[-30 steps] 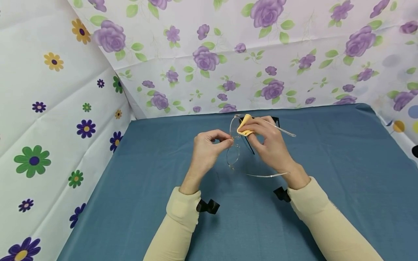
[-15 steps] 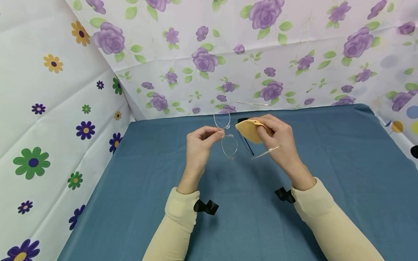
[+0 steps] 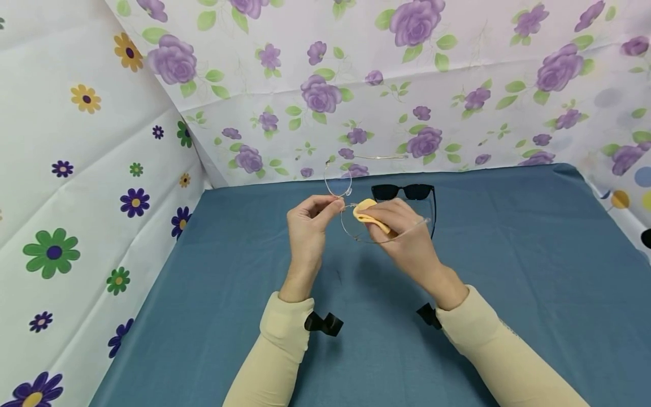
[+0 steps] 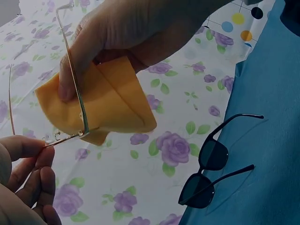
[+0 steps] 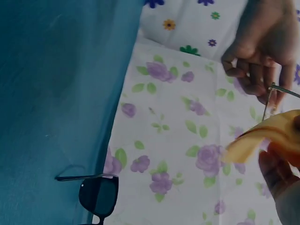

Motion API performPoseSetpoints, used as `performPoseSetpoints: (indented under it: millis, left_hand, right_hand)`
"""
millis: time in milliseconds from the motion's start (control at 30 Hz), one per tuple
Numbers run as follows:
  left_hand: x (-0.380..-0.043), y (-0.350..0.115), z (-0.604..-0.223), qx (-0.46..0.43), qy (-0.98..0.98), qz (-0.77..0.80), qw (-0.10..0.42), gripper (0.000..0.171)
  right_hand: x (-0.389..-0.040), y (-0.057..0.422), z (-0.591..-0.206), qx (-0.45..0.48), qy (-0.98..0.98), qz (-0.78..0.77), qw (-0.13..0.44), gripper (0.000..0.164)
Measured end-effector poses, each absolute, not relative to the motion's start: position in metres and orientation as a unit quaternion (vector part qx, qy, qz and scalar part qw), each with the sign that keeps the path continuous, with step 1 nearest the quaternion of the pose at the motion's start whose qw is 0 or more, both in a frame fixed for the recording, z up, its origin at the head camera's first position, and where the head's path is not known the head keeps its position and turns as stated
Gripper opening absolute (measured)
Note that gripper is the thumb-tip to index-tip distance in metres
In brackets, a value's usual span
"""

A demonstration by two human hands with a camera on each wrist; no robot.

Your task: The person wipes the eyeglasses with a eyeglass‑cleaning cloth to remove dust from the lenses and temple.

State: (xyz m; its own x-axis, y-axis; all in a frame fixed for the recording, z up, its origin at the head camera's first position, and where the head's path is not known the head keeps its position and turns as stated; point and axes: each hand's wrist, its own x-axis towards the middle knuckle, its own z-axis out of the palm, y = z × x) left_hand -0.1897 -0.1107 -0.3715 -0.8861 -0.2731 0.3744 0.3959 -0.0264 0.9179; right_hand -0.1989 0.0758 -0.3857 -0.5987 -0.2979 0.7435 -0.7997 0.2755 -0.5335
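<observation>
Thin-rimmed clear eyeglasses (image 3: 325, 176) are held up above the table, temples unfolded and pointing right. My left hand (image 3: 310, 226) pinches them at the bridge between thumb and forefinger. In my right hand (image 3: 407, 237) is a folded yellow cloth (image 3: 367, 213), pinched around the lower lens. From the left wrist view, the cloth (image 4: 112, 101) covers that lens and one temple (image 4: 72, 65) crosses in front of the right thumb. The right wrist view catches the cloth (image 5: 262, 133) at its right edge, with the left hand (image 5: 262, 61) above it.
Black sunglasses (image 3: 404, 192) rest on the blue tablecloth (image 3: 229, 316) near its back edge, just beyond my right hand. A floral sheet (image 3: 285, 68) hangs behind the table, and another flower-print sheet (image 3: 91, 226) stands on the left.
The cloth came off the upper lens, was spread apart from the glasses half a second ago, and now grips the lower lens. The glasses shifted left; the sunglasses have come into fuller view.
</observation>
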Motion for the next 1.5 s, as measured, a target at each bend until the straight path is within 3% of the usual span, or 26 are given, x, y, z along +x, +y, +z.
performPoseSetpoints:
  millis: [233,533,1000,1500]
  left_hand:
    - [-0.189,-0.110,-0.372,-0.053,-0.657,-0.715,0.231,0.009]
    - [-0.188,-0.110,-0.372,-0.050,-0.668,-0.702,0.242,0.011]
    - [-0.188,-0.107,-0.372,-0.047,-0.664,-0.705,0.246,0.011]
    - [-0.188,-0.108,-0.373,-0.048,-0.681,-0.688,0.247,0.011]
  right_hand:
    - [-0.201,0.076,-0.390,0.411,-0.734,0.469,0.267,0.036]
    - [-0.205,0.080,-0.384,0.422,-0.751,0.461,0.212,0.034]
    - [-0.213,0.078,-0.391,0.453,-0.756,0.377,0.284,0.041]
    - [-0.212,0.088,-0.388,0.490,-0.778,0.322,0.226,0.046]
